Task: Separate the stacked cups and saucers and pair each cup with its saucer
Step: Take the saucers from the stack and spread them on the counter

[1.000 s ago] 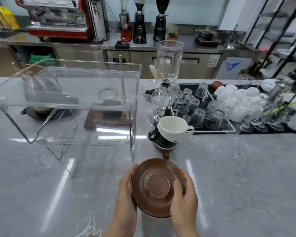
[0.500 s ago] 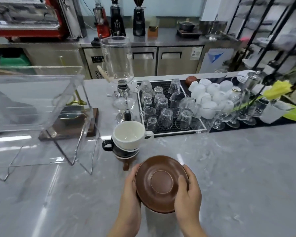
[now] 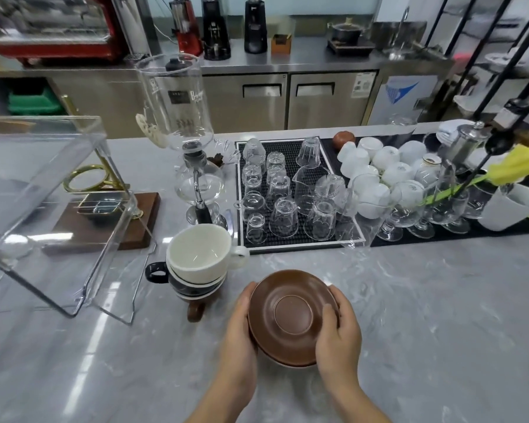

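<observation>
Both hands are holding the brown saucer stack (image 3: pixel 292 315) just above the worktop (image 3: pixel 425 315), near centre; left hand (image 3: pixel 242 325) is curling round the left rim, right hand (image 3: pixel 338 329) is gripping the right rim, thumb on top. Best next: be peeling the top saucer off level, keeping the lower ones supported, clear of the cup stack (image 3: pixel 197 264) just left. Saucers are looking matte brown, ringed well; a paler rim is peeking out beneath. Cups: white on black on brown.
</observation>
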Demonstrator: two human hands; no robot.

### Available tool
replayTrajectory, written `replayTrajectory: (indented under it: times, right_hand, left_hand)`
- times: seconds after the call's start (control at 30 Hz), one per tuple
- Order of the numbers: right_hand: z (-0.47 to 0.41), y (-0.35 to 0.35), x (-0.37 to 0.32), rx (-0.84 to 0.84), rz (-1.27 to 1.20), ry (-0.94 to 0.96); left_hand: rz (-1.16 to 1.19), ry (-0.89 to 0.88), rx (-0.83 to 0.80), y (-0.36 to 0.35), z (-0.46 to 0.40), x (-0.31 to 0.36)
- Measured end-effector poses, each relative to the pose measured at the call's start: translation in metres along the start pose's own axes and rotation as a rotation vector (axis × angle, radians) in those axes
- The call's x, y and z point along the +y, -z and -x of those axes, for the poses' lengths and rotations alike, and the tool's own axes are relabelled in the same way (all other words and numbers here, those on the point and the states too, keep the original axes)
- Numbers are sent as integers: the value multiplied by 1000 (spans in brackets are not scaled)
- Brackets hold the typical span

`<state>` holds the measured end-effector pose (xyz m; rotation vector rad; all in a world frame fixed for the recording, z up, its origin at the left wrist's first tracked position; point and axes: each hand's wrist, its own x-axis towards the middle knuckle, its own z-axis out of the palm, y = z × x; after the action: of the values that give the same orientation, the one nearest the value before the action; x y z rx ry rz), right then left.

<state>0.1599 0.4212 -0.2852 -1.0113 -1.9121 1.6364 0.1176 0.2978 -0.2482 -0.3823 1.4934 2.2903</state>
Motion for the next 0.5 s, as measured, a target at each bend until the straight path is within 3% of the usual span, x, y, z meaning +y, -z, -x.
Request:
replayTrajectory:
  times: [0.5]
  right_hand:
    - [-58,-18,-4,-80,31,45]
  left_hand:
    - [18,-67,64,-18,-48,-14]
